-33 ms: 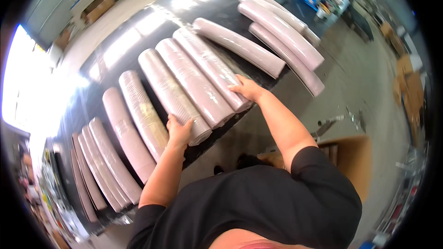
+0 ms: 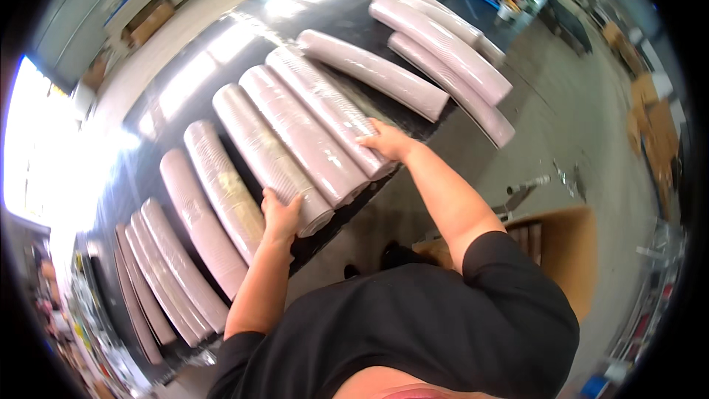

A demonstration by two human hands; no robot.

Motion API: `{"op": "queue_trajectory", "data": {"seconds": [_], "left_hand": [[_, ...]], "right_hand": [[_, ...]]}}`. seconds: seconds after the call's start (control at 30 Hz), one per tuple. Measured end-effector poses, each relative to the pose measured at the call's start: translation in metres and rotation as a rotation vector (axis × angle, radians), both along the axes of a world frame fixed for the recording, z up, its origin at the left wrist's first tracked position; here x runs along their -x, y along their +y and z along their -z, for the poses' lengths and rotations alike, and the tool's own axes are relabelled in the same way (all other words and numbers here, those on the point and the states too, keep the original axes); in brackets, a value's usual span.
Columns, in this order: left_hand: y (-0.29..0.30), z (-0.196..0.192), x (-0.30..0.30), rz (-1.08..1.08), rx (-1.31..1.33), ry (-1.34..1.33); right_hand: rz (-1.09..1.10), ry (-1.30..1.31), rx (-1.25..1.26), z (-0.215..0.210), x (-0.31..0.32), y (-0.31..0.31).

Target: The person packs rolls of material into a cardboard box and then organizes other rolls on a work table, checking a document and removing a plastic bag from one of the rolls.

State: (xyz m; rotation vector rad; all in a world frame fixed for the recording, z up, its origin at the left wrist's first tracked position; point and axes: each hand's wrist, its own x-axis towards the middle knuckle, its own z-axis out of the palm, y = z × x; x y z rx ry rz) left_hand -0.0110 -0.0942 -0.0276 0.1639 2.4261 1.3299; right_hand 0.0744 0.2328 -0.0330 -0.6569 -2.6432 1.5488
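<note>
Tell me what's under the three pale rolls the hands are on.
The three rolls lie side by side on a glossy black table. The left hand and right hand rest on their near ends. Anything beneath the rolls themselves is covered.

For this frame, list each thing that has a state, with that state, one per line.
Left hand: open, resting on the near end of a pink wrapped roll.
Right hand: fingers spread, flat on a neighbouring wrapped roll.
Pink wrapped rolls: lying side by side on the black table.
Cardboard box: open, on the floor.
</note>
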Motion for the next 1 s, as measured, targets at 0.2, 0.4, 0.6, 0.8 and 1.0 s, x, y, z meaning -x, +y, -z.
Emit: {"op": "queue_trajectory", "data": {"seconds": [0.2, 0.4, 0.6, 0.8, 1.0], "left_hand": [[0.087, -0.072, -0.009, 0.407, 0.353, 0.681], [0.281, -0.106, -0.012, 0.916, 0.581, 0.951], [0.412, -0.038, 0.021, 1.269, 0.694, 1.22], [0.402, -0.022, 0.024, 1.264, 0.461, 1.255], [0.371, -0.013, 0.033, 1.22, 0.421, 1.252]], "right_hand": [[0.037, 0.129, -0.185, -0.01, -0.04, 0.012], [0.879, 0.563, -0.747, -0.02, -0.172, 0.113], [1.108, 0.694, 0.437, 0.097, -0.242, 0.252], [0.925, 0.967, 0.521, 0.087, -0.139, 0.206], [1.091, 1.065, 0.664, 0.073, -0.123, 0.214]]}}
